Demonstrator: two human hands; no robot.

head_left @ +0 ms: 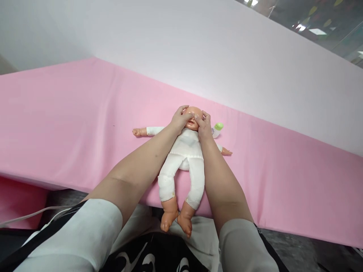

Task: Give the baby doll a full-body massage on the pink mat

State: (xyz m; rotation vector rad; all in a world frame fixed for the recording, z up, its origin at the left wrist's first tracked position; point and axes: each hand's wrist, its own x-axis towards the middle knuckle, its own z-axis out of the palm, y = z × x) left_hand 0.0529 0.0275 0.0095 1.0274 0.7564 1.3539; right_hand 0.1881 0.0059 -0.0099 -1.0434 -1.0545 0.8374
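Observation:
A baby doll (pixel 185 151) in a white suit lies on its back on the pink table cover (pixel 70 124), arms spread, its bare feet hanging over the near edge. My left hand (pixel 179 121) rests on the left side of the doll's head, fingers curled around it. My right hand (pixel 204 126) presses on the right side of the doll's face, fingertips near its cheek. Both hands touch the head, and the face shows between them.
A small white bottle with a green cap (pixel 217 128) lies just right of the doll's head, behind my right hand. A pale wall panel (pixel 227 56) rises behind the table. A white cable (pixel 28 216) runs below the near left edge.

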